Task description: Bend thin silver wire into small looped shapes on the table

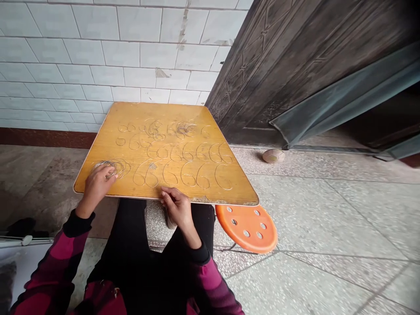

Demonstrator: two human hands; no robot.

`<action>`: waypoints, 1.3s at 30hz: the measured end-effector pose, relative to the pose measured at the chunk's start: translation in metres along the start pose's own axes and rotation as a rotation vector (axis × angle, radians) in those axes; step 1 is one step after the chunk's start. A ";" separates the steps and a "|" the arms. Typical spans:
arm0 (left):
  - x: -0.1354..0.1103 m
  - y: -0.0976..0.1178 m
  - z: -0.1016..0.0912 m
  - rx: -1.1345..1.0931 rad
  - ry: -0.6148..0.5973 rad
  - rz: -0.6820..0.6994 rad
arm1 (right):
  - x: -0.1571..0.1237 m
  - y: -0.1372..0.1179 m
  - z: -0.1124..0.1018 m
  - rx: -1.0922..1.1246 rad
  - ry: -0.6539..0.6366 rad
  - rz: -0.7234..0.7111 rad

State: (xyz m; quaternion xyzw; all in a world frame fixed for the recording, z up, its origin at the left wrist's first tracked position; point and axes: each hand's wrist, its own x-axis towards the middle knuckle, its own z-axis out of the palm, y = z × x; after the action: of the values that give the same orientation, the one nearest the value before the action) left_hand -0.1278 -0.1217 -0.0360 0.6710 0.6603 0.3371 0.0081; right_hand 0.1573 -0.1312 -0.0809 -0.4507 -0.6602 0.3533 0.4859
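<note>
A bundle of thin wire loops (pixel 122 168) lies at the near left of the wooden tabletop (pixel 183 114). My left hand (pixel 99 180) is over its left side, thumb and fingers closed on the loops. At the front edge of the tabletop is my right hand (pixel 177 206), its thumb pressed toward the curled fingers. Whatever may be between those fingertips is too small to make out. Single curled wires (pixel 224 176), shaped like a figure six, are spread in rows across the board. Farther back, some of them overlap in a darker tangle (pixel 185 127).
An orange round stool (pixel 249 227) with holes stands right of the table. White wall tiles (pixel 138 52) rise behind it. A dark carved door (pixel 262 74) with a hanging grey curtain (pixel 341 96) is at the right. A rounded stone-like object (pixel 273 156) sits on the floor.
</note>
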 end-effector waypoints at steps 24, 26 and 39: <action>-0.021 0.053 0.054 0.036 -0.216 0.459 | 0.000 0.018 -0.110 -0.557 0.229 -0.155; -0.013 0.054 0.054 0.035 -0.220 0.458 | 0.010 0.024 -0.140 -0.617 0.235 -0.100; -0.005 0.045 0.060 0.014 -0.315 0.276 | 0.062 0.044 -0.184 -0.965 -0.033 0.040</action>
State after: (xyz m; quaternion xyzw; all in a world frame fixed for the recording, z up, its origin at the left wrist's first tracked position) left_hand -0.0603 -0.1064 -0.0641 0.7996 0.5551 0.2213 0.0601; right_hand 0.3374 -0.0530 -0.0497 -0.6316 -0.7476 0.0234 0.2039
